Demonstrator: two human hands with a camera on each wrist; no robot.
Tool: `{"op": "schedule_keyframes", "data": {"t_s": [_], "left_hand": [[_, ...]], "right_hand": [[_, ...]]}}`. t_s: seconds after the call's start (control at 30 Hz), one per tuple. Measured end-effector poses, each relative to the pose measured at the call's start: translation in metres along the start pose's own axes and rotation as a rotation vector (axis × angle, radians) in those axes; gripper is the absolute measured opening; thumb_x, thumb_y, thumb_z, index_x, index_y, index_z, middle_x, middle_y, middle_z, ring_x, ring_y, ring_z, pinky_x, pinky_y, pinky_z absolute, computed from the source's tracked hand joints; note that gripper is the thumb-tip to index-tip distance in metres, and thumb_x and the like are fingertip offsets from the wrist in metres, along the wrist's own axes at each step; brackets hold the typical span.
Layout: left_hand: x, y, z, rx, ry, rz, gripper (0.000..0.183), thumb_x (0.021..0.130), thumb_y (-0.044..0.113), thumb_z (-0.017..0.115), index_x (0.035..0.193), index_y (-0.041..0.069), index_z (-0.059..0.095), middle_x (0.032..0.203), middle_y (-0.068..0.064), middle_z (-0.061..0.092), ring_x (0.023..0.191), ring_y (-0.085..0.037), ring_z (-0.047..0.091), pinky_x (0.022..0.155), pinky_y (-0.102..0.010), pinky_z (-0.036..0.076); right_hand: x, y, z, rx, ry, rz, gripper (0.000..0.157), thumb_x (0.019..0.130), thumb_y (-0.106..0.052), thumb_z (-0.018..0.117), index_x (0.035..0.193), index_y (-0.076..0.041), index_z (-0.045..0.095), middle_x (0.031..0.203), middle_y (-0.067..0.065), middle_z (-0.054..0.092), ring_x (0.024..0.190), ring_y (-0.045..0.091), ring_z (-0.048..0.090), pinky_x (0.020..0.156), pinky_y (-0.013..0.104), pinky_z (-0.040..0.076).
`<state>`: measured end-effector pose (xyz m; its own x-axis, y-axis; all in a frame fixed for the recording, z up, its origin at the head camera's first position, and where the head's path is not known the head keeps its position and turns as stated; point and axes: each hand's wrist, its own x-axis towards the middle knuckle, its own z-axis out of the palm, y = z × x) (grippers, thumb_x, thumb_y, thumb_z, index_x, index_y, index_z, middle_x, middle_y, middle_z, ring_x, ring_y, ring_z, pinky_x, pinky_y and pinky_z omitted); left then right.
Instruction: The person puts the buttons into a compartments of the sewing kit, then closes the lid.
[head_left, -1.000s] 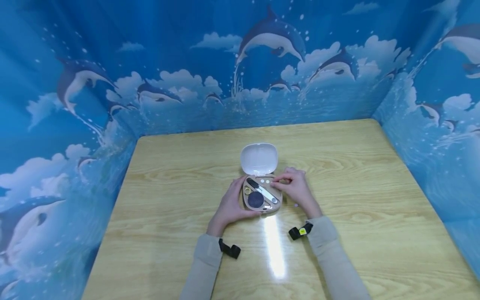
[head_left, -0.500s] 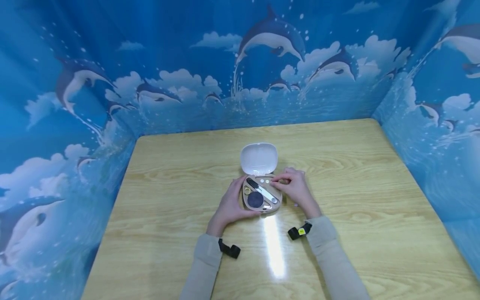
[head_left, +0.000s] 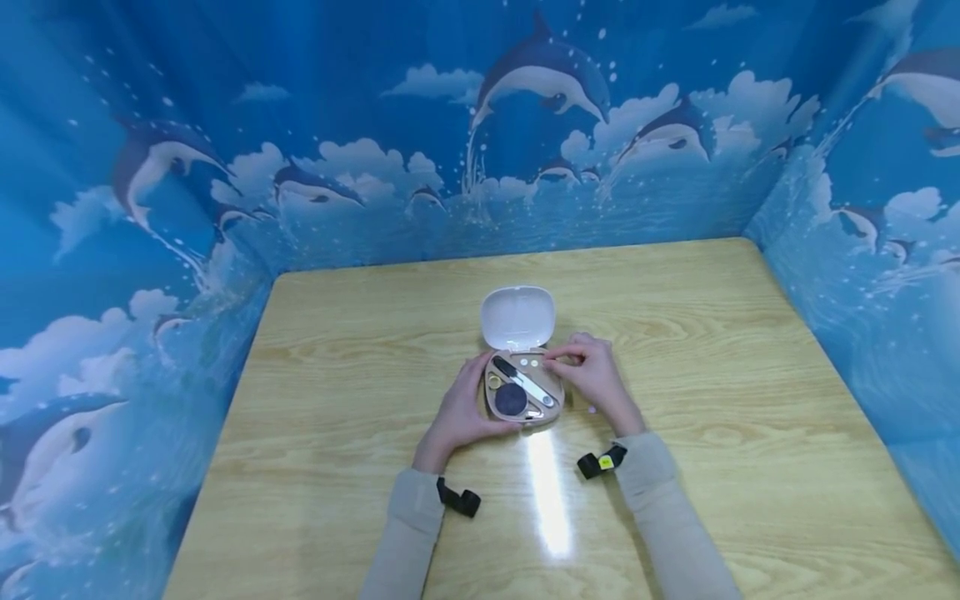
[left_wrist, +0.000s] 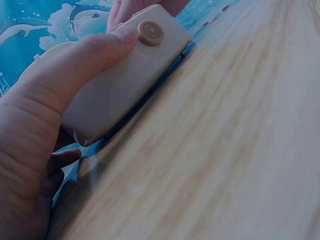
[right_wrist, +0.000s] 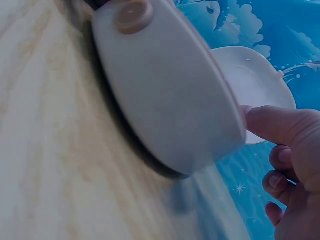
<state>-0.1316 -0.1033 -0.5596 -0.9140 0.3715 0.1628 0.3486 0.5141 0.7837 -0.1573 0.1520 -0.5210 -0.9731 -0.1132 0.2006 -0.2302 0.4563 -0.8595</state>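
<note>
A beige sewing kit case (head_left: 561,400) stands on the table with its white lid (head_left: 517,317) tipped back. My left hand (head_left: 461,408) grips the case from the left, thumb (left_wrist: 95,60) along the front beside the button-shaped catch (left_wrist: 151,32). Inside lie a black-and-white slim tool (head_left: 534,388), a dark round piece (head_left: 512,399), a small gold ring-like piece (head_left: 495,382) and white buttons (head_left: 535,363). My right hand (head_left: 592,375) reaches over the right rim, thumb and forefinger close together beside the buttons; I cannot tell whether they pinch anything. Its other fingers (right_wrist: 277,182) are curled.
A tiny pale purple piece (head_left: 592,409) lies on the wood-grain table (head_left: 337,350), right of the case near my right wrist. A blue dolphin-print curtain (head_left: 375,108) borders the table's back and sides. Each wrist wears a black strap mount (head_left: 459,500).
My right thumb and forefinger have shifted very slightly at the back right of the case. My left hand and the case have stayed in place.
</note>
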Motion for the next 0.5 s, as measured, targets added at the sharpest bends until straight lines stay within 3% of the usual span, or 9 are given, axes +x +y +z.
{"op": "schedule_keyframes", "data": {"t_s": [0.1, 0.5], "left_hand": [[0.000, 0.000, 0.000, 0.002, 0.001, -0.003, 0.129, 0.050, 0.058, 0.094, 0.156, 0.034, 0.024, 0.152, 0.007, 0.039, 0.137, -0.018, 0.040, 0.113, -0.051, 0.034], [0.000, 0.001, -0.001, 0.008, 0.003, 0.013, 0.128, 0.051, 0.059, 0.093, 0.156, 0.034, 0.025, 0.152, 0.007, 0.038, 0.137, -0.016, 0.039, 0.115, -0.048, 0.033]], "right_hand": [[0.002, -0.002, -0.003, 0.015, 0.007, -0.010, 0.012, 0.077, -0.012, 0.085, 0.088, -0.012, 0.080, 0.066, 0.001, 0.044, 0.067, 0.018, 0.039, 0.059, 0.028, 0.035], [0.004, -0.009, -0.020, 0.013, 0.030, -0.026, 0.013, 0.077, -0.010, 0.084, 0.088, -0.007, 0.079, 0.066, 0.001, 0.043, 0.066, 0.018, 0.038, 0.056, 0.025, 0.034]]}}
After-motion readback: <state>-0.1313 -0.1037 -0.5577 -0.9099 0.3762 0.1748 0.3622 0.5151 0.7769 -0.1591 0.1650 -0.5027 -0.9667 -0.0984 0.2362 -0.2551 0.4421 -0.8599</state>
